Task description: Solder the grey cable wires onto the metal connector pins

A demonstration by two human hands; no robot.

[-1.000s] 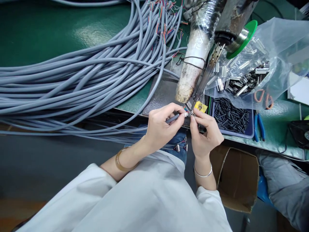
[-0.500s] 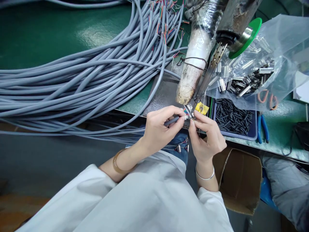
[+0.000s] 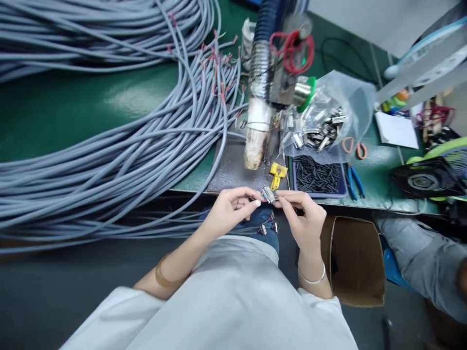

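My left hand [image 3: 229, 210] pinches the end of a grey cable just in front of the green bench edge. My right hand [image 3: 301, 218] pinches a small metal connector [image 3: 269, 195] that sits on that cable end, between the two hands. Both hands hover over my lap, a little below the grey metal plate [image 3: 233, 167]. A wrapped soldering fixture [image 3: 260, 114] with a yellow clip [image 3: 277, 174] stands just beyond the hands.
A big bundle of grey cables [image 3: 109, 131] covers the bench's left. A blue tray of black sleeves [image 3: 315, 178], a plastic bag of connectors [image 3: 321, 127], blue pliers [image 3: 354, 182] and scissors [image 3: 353, 146] lie right. A cardboard box [image 3: 355, 257] sits below; another person's leg [image 3: 423, 262] shows at right.
The view has pulled back and tilted up, showing more bench. Both hands have drawn the cable end and connector away from the fixture tip toward me.
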